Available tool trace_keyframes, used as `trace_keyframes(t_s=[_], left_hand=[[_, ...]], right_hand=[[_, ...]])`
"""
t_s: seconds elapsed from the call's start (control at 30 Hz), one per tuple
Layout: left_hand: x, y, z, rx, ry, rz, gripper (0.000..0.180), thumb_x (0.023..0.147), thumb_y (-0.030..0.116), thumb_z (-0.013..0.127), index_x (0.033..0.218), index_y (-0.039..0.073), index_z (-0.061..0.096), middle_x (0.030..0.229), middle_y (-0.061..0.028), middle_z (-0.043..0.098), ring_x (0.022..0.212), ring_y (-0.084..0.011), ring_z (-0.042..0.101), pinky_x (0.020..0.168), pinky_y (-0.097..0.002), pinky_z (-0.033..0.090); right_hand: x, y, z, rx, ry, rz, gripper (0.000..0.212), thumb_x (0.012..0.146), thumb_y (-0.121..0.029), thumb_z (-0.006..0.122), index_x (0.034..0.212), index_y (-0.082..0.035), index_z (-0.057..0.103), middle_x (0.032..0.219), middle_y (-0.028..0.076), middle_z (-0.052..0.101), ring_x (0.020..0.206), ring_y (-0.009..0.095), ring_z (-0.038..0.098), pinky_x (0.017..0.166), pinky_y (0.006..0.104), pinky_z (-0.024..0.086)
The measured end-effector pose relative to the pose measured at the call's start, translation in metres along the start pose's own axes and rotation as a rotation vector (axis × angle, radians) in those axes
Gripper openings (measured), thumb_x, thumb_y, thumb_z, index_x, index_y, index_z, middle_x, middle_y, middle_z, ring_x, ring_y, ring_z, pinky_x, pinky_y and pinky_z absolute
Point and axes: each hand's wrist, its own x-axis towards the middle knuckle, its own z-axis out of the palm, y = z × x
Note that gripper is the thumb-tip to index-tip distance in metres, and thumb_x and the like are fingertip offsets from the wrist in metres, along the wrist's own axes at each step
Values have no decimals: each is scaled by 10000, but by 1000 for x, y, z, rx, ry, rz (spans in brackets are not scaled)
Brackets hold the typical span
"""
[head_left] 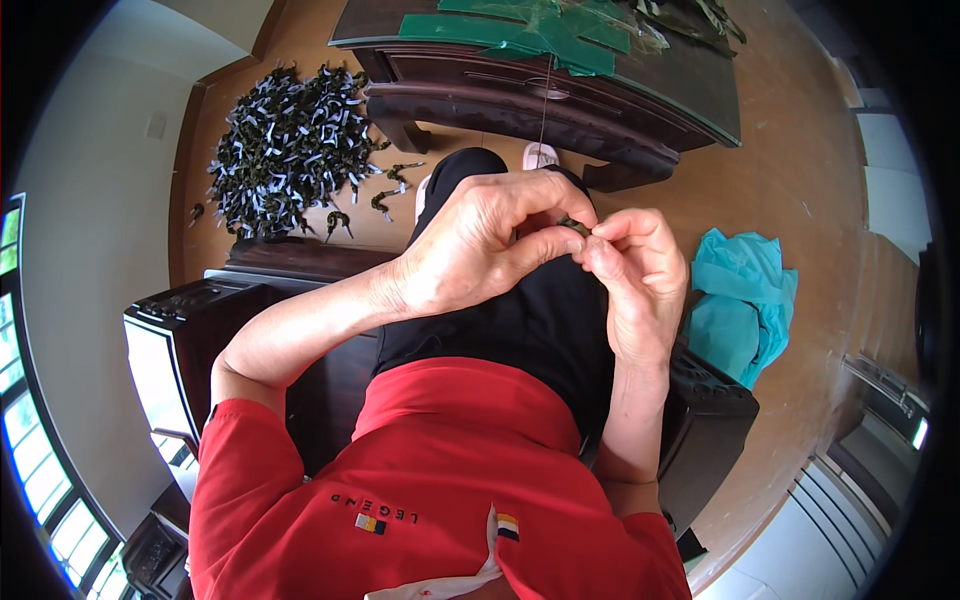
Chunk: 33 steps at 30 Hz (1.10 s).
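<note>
In front of my lap, my left hand (470, 240) pinches a small dark green, mottled strip (573, 226) between thumb and forefinger. My right hand (640, 275) meets it from the other side, its thumb and fingertips closed at the strip's right end. Most of the strip is hidden by my fingers, so its full shape cannot be made out. Both hands are held in the air, nearly touching each other above my black trousers (500, 325).
A heap of dark green strips with white tags (290, 150) lies on the floor at the far left. Ahead stands a dark wooden table (500, 85) with green sheets (465, 32); a thin strand (545, 110) hangs from it. Turquoise bags (740, 300) lie right of my chair (715, 395).
</note>
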Motion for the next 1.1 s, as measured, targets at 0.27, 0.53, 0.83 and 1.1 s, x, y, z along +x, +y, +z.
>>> trace_keyframes(t_s=[0.27, 0.53, 0.83, 1.1], left_hand=[[-6, -1, -2, 25, -11, -22, 145, 803, 32, 706, 933, 35, 642, 788, -22, 620, 629, -104, 543, 576, -235, 442], [-4, -2, -13, 215, -86, 112, 153, 765, 39, 722, 883, 54, 627, 805, -25, 615, 619, -130, 543, 559, -259, 431], [-7, 3, -14, 617, -94, 237, 163, 749, 22, 716, 877, 45, 617, 790, -36, 578, 605, -148, 528, 548, -267, 421], [-14, 3, -11, 236, 109, 89, 164, 727, -9, 701, 848, 34, 599, 779, -46, 558, 596, -152, 495, 535, -261, 400]], right_hand=[[1, 15, 2, 331, 18, 78, 133, 831, 25, 662, 934, 1, 580, 853, 77, 607, 740, 114, 571, 708, 213, 480], [-2, 14, -4, 219, -17, 179, 151, 839, 19, 648, 951, -10, 551, 827, 96, 607, 698, 145, 571, 662, 241, 470], [0, 12, 10, 9, 12, 148, 141, 836, 59, 616, 933, -8, 538, 856, 103, 606, 729, 157, 577, 683, 241, 474], [0, 16, 10, 123, 94, 13, 193, 817, 86, 617, 964, -5, 531, 956, 104, 589, 768, 128, 559, 723, 222, 469]])
